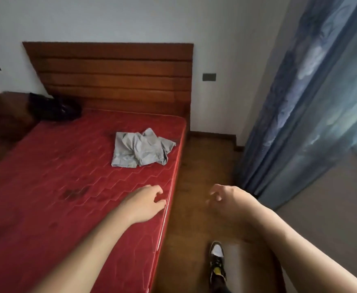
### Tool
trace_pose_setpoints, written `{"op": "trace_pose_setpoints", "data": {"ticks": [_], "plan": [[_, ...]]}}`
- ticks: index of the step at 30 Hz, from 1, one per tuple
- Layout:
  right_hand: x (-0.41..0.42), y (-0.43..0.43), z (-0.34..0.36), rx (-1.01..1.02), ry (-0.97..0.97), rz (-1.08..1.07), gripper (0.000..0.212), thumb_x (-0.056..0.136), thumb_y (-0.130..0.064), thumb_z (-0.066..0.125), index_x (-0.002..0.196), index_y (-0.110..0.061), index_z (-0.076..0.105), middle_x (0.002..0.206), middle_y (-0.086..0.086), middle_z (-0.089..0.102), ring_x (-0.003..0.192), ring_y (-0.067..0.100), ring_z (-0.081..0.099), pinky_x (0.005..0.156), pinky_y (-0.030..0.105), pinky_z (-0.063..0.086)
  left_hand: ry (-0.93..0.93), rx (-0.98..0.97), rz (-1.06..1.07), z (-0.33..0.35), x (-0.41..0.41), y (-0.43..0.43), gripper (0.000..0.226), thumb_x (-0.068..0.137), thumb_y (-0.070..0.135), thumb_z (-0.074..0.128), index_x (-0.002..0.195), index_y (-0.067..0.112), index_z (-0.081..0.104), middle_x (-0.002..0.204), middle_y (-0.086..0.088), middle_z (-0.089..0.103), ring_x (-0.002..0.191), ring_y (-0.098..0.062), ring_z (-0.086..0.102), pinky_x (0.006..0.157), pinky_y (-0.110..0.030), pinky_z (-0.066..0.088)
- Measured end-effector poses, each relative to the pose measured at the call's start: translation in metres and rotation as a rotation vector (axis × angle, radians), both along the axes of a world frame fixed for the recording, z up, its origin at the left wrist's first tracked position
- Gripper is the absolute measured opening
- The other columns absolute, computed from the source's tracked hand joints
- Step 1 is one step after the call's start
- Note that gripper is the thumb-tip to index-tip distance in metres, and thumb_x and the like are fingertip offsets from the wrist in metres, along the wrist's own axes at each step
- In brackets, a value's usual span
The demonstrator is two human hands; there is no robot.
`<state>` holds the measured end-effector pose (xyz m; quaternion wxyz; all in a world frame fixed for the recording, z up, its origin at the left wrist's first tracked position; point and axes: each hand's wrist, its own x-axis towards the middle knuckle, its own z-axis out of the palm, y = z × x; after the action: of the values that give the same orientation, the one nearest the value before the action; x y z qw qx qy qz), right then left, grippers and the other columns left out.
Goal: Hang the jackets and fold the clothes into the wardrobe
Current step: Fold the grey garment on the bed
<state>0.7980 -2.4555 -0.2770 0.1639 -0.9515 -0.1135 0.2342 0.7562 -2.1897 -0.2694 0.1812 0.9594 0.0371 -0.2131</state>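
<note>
Dark bundle (pixel 54 109) far left by the headboard | crumpled grey garment (pixel 140 152) lies near the bed's (pixel 46 176) right edge | left hand (pixel 145 203) over that edge, fingers loosely curled, empty | right hand (pixel 224 197) above the floor strip (pixel 198 161), loosely curled, empty | curtain (pixel 300 102) right.

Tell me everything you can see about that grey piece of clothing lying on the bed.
The grey garment is light grey, thin-looking cloth, crumpled and unfolded, with creases and overlapping flaps; its type is unclear. It lies on the red mattress, near the edge beside the floor, toward the headboard. Only the mattress touches it; the left hand and right hand are apart from it, empty.
</note>
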Motion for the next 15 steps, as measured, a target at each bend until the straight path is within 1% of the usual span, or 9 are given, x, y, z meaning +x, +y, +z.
{"op": "trace_pose_setpoints", "data": {"ticks": [2,4,6,7,11,15], "plan": [[0.058,0.002,-0.001,0.010,-0.002,0.095,0.037,0.092,-0.052,0.057,0.124,-0.034,0.061,0.118,-0.007,0.069,0.108,0.021,0.067,0.092,0.036,0.054,0.010,-0.002,0.080,-0.004,0.036,0.001,0.044,0.097,0.049,0.052,0.138,0.030,0.053,0.134,0.008,0.056,0.119,-0.014,0.057,0.102,-0.037,0.047],[0.109,0.007,0.012,-0.058,0.006,0.252,0.037,0.101,-0.045,0.051,0.133,-0.030,0.060,0.131,-0.006,0.064,0.117,0.022,0.063,0.098,0.037,0.052,0.033,-0.017,0.163,-0.004,0.068,0.001,0.043,0.098,0.047,0.052,0.138,0.029,0.052,0.136,0.007,0.055,0.119,-0.014,0.057,0.103,-0.036,0.047],[0.157,0.015,0.025,-0.096,-0.022,0.390,0.037,0.106,-0.040,0.046,0.139,-0.027,0.058,0.141,-0.006,0.057,0.125,0.021,0.059,0.103,0.034,0.049,0.035,-0.033,0.237,-0.004,0.100,0.003,0.042,0.099,0.046,0.052,0.138,0.029,0.052,0.138,0.007,0.054,0.121,-0.015,0.057,0.104,-0.037,0.047],[0.181,0.020,0.029,-0.076,-0.023,0.403,0.037,0.106,-0.040,0.047,0.139,-0.026,0.058,0.141,-0.006,0.058,0.125,0.021,0.059,0.102,0.033,0.049,0.035,-0.040,0.276,-0.004,0.116,0.006,0.042,0.099,0.046,0.053,0.138,0.029,0.052,0.140,0.006,0.054,0.122,-0.015,0.057,0.104,-0.038,0.047],[0.263,0.047,0.022,-0.005,0.046,0.413,0.037,0.100,-0.047,0.052,0.130,-0.027,0.058,0.129,-0.003,0.065,0.120,0.023,0.062,0.100,0.037,0.050,0.039,-0.054,0.394,-0.009,0.169,0.016,0.043,0.099,0.047,0.053,0.138,0.030,0.052,0.140,0.005,0.057,0.120,-0.016,0.058,0.102,-0.038,0.048],[0.335,0.084,0.006,-0.032,0.093,0.480,0.042,0.095,-0.052,0.053,0.133,-0.033,0.056,0.133,-0.002,0.064,0.123,0.022,0.060,0.101,0.043,0.051,0.051,-0.029,0.463,-0.019,0.216,0.035,0.047,0.099,0.049,0.052,0.141,0.028,0.050,0.142,0.005,0.056,0.123,-0.017,0.058,0.102,-0.037,0.048]]}}
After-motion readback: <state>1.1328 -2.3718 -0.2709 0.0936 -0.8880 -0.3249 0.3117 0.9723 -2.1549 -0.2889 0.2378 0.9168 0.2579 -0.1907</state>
